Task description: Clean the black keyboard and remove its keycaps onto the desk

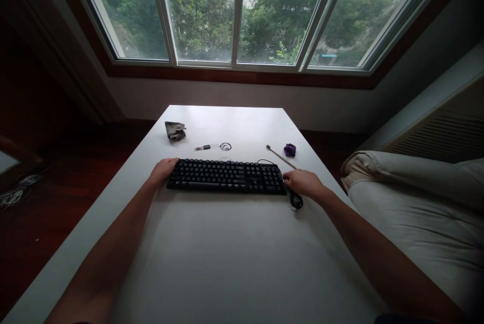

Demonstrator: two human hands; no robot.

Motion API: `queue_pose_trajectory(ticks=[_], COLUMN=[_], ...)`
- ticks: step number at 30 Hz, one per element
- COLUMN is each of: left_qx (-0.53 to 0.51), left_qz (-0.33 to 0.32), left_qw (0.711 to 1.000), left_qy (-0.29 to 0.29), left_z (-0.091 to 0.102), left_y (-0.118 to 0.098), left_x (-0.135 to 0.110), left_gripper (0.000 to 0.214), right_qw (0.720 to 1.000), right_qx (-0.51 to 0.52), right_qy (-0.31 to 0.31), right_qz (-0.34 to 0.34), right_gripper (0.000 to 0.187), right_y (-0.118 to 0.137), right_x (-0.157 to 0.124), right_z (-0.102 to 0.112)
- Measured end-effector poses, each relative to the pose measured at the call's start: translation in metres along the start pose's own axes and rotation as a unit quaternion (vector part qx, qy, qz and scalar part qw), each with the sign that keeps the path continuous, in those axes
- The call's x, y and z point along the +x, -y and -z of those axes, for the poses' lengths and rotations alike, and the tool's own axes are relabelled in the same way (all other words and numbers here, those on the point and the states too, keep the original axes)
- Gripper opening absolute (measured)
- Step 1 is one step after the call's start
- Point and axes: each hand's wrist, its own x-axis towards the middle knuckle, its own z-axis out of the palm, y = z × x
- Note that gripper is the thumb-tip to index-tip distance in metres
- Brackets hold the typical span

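Note:
A black full-size computer keyboard (225, 175) spans the white table between my hands, keys facing up. My left hand (164, 170) is closed on its left end. At the right end, my right hand (304, 182) is closed around the edge. A bundled black cable (296, 201) hangs just below the right hand; whether the fingers also hold it, I cannot tell. Another bit of thin cable arches up behind the keyboard's top right edge. Behind the right hand lies a thin stick (282, 156) with a dark tip, its near end reaching the fingers.
Along the far part of the white table (227, 253) lie a crumpled grey cloth (175, 130), a small dark piece with thin wires (206, 147), a patterned ring (226, 147) and a crumpled purple item (290, 150). A pale padded seat (416, 208) stands to the right.

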Motion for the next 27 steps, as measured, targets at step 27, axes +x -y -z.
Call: queue_pose_trajectory(ticks=[27], left_qx=[0.097], left_qz=[-0.078], left_qw=[0.99], left_qy=[-0.07], left_z=[0.006], left_y=[0.004], left_x=[-0.007], left_gripper=[0.044], right_qw=[0.932], right_qx=[0.133], right_qy=[-0.117], right_qz=[0.316], right_gripper=[0.034], right_y=[0.205], right_x=[0.172], right_z=[0.012])
